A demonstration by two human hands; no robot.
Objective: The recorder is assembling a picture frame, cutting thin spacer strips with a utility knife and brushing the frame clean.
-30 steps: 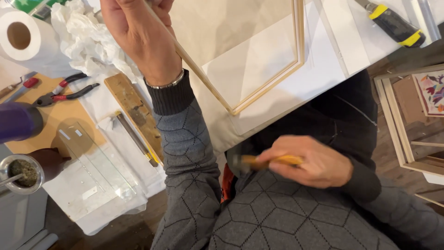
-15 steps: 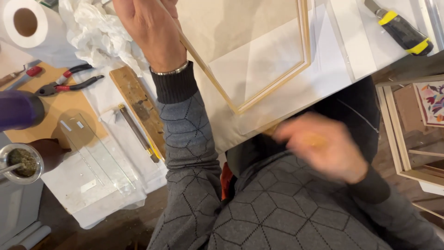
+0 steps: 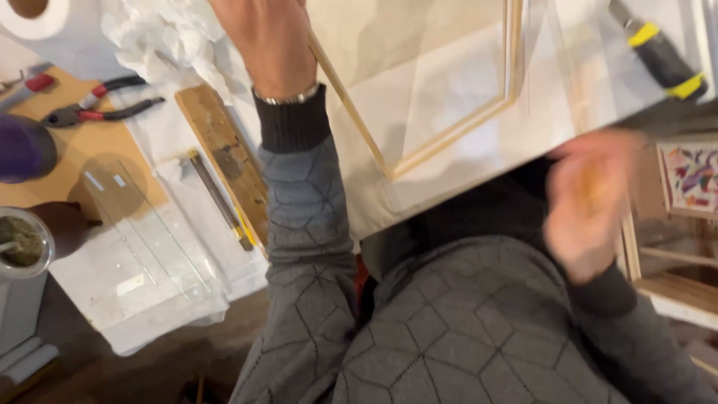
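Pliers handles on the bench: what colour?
Black with red near the jaws, on the pliers; clearest in the head view.

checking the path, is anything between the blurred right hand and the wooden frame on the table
Nothing visible does. The right hand, motion-blurred and gripping something orange, hangs just off the table edge; only bare white tabletop lies between it and the wooden frame. The left hand already rests at the frame's other side.

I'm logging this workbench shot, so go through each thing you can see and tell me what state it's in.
left hand: on the wooden frame's edge, gripping
right hand: blurred, raised off the table, something orange in it
wooden frame: flat on the white table
pliers: lying, handles apart
glass sheet: flat on white paper
jar: open, greenish contents
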